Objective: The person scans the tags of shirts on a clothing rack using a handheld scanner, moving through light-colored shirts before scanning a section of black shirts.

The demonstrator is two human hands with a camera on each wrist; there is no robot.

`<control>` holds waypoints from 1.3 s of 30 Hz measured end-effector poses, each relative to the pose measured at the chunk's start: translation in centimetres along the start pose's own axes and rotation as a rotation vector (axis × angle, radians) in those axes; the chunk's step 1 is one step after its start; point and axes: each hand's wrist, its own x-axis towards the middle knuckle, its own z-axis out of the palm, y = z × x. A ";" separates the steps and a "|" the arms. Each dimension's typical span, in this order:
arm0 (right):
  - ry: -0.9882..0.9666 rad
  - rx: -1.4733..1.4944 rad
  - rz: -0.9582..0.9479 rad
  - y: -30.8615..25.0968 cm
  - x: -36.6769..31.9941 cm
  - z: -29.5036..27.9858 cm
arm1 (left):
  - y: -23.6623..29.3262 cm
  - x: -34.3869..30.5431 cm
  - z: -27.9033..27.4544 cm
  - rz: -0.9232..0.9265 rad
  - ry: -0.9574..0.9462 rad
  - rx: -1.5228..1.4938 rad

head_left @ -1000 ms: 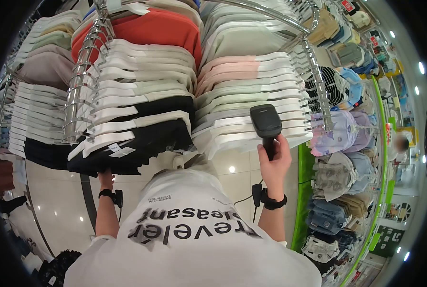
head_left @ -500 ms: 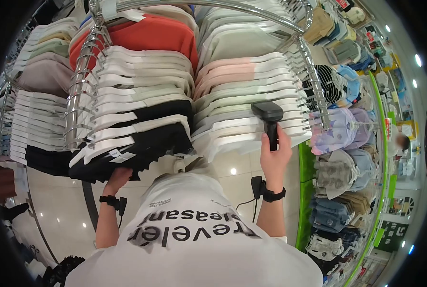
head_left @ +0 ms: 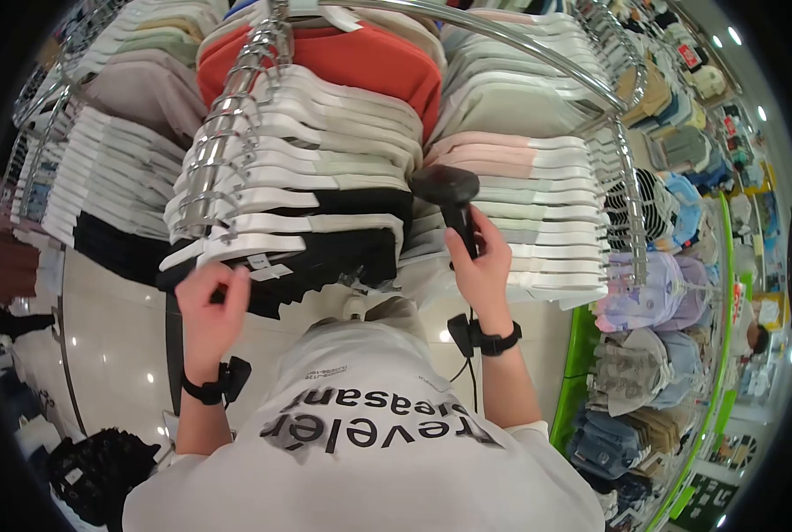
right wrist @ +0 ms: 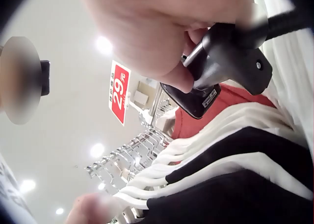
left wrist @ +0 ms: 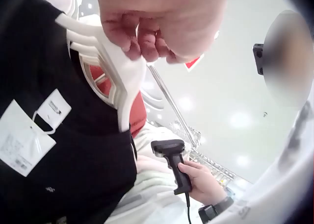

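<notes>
My left hand (head_left: 208,309) is at the front of the rack, its curled fingers gripping the neck of a white hanger (left wrist: 117,69). From that hanger hangs a black garment (left wrist: 88,160), with a white price tag (left wrist: 27,140) and a smaller label on a loop. My right hand (head_left: 485,270) holds a black barcode scanner (head_left: 446,186) by its handle, with its head over the gap between the two rows of clothes. In the left wrist view, a cable runs down from the scanner's handle.
Close-packed white hangers with pale, pink and red tops (head_left: 325,58) fill the chrome rack (head_left: 214,168). A red price sign (right wrist: 119,92) stands above. More clothes racks line the right, beyond a green edge (head_left: 573,363). At lower left lies a black lacy garment (head_left: 99,465).
My left hand has risen from under the black garment's lower edge to the hanger's neck. The right hand with the scanner has shifted left, and the head view has turned slightly.
</notes>
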 end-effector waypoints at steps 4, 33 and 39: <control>-0.077 0.111 -0.037 -0.6 3.1 4.8 | -5.0 0.2 -2.7 -0.108 0.298 0.078; -0.182 -0.137 -0.180 2.2 5.7 8.4 | -15.3 -0.5 -3.3 -0.166 0.265 0.168; -0.146 -0.164 -0.083 1.3 5.0 5.4 | -15.5 -0.4 -3.2 -0.162 0.249 0.150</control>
